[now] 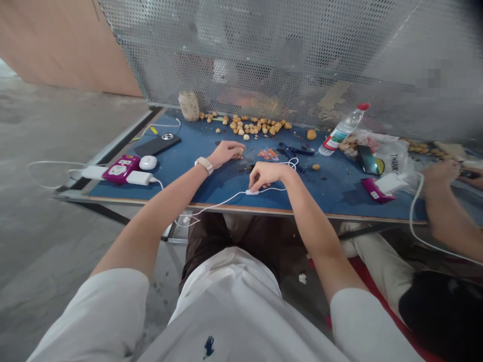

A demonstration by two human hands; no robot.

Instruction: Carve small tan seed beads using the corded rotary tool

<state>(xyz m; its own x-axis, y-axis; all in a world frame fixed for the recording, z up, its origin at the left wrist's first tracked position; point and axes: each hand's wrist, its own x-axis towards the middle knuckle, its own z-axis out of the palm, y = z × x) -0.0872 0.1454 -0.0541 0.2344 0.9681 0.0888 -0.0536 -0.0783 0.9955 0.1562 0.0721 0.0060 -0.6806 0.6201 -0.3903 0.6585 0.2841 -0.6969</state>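
My right hand (267, 174) pinches a small white inline switch (251, 192) on a thin white cable (222, 202) near the table's front edge. The cable runs left over the edge and loops right behind my wrist. My left hand (227, 152), with a pale band on its wrist, is farther back, its fingertips closed around what looks like a small tan ball (241, 151). Just right of it lies a patch of orange and purple bits (268, 154). Blue-handled pliers (296, 150) rest behind my right hand. A dark tool partly shows between my hands.
Many tan balls (260, 125) lie along the perforated metal panel (241, 60), near a jar (189, 106). At left are a phone (158, 145), a white earbud case (148, 162) and a purple power adapter (121, 169). A bottle (343, 130) leans right; a co-worker's hands (441, 173) are beyond.
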